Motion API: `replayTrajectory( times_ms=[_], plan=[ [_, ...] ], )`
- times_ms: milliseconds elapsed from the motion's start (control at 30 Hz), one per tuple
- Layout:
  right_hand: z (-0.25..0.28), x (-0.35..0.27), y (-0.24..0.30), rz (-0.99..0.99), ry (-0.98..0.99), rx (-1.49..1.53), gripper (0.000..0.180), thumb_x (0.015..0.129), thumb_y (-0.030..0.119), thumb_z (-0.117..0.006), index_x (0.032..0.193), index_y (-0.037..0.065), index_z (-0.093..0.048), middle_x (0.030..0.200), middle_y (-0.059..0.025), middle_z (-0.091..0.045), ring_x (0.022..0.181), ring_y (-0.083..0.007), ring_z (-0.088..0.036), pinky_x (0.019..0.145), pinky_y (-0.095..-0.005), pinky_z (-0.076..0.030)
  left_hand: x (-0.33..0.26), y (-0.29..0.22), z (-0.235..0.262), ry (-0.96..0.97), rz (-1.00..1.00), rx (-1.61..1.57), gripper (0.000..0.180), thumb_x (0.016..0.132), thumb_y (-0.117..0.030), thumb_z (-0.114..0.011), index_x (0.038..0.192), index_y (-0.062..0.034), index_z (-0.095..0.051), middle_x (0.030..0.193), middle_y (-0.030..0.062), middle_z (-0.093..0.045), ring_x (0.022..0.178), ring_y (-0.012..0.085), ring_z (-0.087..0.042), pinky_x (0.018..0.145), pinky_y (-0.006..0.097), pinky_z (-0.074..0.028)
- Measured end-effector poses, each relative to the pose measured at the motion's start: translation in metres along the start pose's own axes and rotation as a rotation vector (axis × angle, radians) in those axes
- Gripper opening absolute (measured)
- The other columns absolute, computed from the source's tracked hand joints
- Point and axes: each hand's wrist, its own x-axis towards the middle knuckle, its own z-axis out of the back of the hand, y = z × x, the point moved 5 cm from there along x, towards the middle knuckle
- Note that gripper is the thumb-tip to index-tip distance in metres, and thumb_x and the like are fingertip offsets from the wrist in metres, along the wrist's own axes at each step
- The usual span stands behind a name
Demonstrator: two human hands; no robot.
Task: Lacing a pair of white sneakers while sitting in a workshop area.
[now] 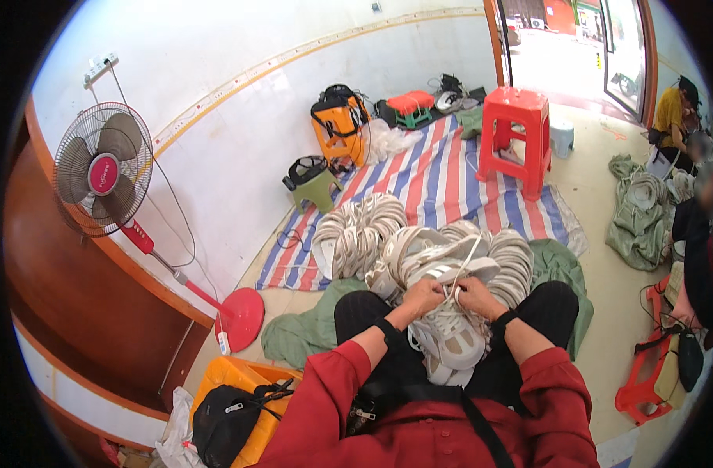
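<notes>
A pale grey-white sneaker rests on my lap between my knees, toe toward me. My left hand and my right hand are both closed at its far end, pinching a white shoelace that loops up from the shoe. Red sleeves and black wristbands cover my forearms. Just beyond my hands lies a heap of several similar white sneakers, stacked in curved rows on the floor.
A striped sheet covers the floor ahead, with a red plastic stool on it. A red standing fan is at left. Green cloth lies by my left knee. An orange box with a black bag sits near left. Other people sit at right.
</notes>
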Motion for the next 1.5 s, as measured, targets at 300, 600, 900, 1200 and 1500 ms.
replayTrajectory(
  times_ms=[300,600,900,1200,1500],
  plan=[
    [-0.012,0.007,-0.027,-0.022,-0.024,-0.036,0.031,0.08,0.018,-0.05,0.101,0.001,-0.065,0.096,-0.0251,-0.064,0.093,-0.0396,-0.062,0.082,-0.0412,-0.047,-0.003,0.002,-0.002,-0.019,0.053,-0.118,0.023,0.07,-0.029,-0.063,0.085,-0.0148,-0.073,0.083,0.0121,-0.07,0.079,0.0313,-0.066,0.071,0.038,-0.05],
    [-0.021,0.007,-0.048,-0.017,-0.022,-0.009,0.03,0.079,0.017,-0.05,0.099,0.0,-0.065,0.094,-0.0242,-0.065,0.088,-0.0386,-0.063,0.078,-0.0409,-0.048,-0.007,-0.007,-0.011,-0.068,0.0,0.16,0.023,0.073,-0.026,-0.061,0.087,-0.0107,-0.069,0.088,0.0162,-0.068,0.085,0.0358,-0.064,0.076,0.044,-0.05],
    [-0.01,-0.005,-0.016,0.146,-0.127,0.067,0.03,0.088,0.023,-0.044,0.09,-0.002,-0.059,0.084,-0.0251,-0.062,0.081,-0.0412,-0.059,0.073,-0.0459,-0.045,-0.019,-0.013,-0.004,-0.164,-0.226,0.393,0.017,0.079,-0.02,-0.051,0.086,-0.01,-0.064,0.082,0.0182,-0.065,0.081,0.0391,-0.063,0.07,0.051,-0.048],
    [0.034,0.0,-0.003,-0.04,-0.286,0.248,0.028,0.088,0.017,-0.041,0.086,-0.002,-0.061,0.068,-0.0093,-0.06,0.061,-0.0194,-0.058,0.058,-0.0324,-0.045,-0.059,-0.034,0.045,-0.363,-0.392,0.643,0.006,0.071,-0.002,-0.055,0.077,-0.0043,-0.055,0.067,0.0189,-0.059,0.068,0.0391,-0.059,0.062,0.05,-0.045],
    [0.02,-0.018,0.006,-0.056,-0.292,0.128,0.031,0.088,0.022,-0.043,0.091,-0.002,-0.061,0.076,-0.019,-0.064,0.07,-0.0348,-0.062,0.069,-0.0425,-0.047,-0.135,0.027,0.097,-0.509,0.023,0.516,0.006,0.082,-0.013,-0.059,0.083,-0.0077,-0.056,0.072,0.0176,-0.061,0.073,0.0404,-0.059,0.064,0.049,-0.043]
  ],
)
